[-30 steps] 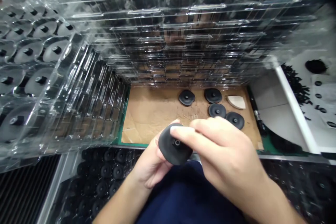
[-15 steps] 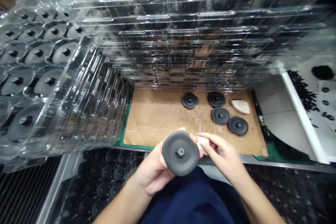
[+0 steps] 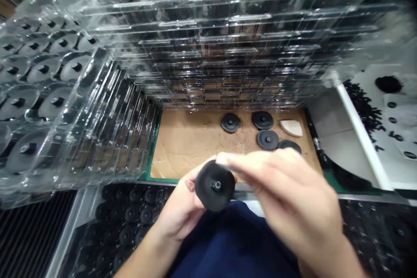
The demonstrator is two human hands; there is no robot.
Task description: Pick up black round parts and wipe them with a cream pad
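The left hand (image 3: 177,208) is at the bottom middle of the picture, and its fingers (image 3: 192,186) curl up behind a round black disc (image 3: 213,186), holding it up. The disc has a small dark knob with a hole in its middle, and that side faces up toward the camera. The right hand (image 3: 286,195) is blurry and sits over the disc on the right side. Its fingers are close together, and the tips (image 3: 223,158) touch the top edge of the disc, but the blur makes it hard to tell if they are gripping it. Under the hands is a dark blue shirt (image 3: 228,243). At the lower left, many black discs (image 3: 130,213) sit in rows in a tray. Past the hands lies a brown cardboard sheet (image 3: 195,147) with a green edge (image 3: 149,160). Four more black discs lie on it: one (image 3: 230,122), a second (image 3: 262,120), a third (image 3: 267,139), and a fourth (image 3: 289,146) that the right hand partly hides. A white curved piece (image 3: 291,127) lies beside them. Stacks of clear plastic trays (image 3: 211,43) fill the top of the picture and the left side, with black and clear round parts inside. At the right is a white strip (image 3: 361,134), and past it is a white sheet (image 3: 400,113) with small black bits on it.
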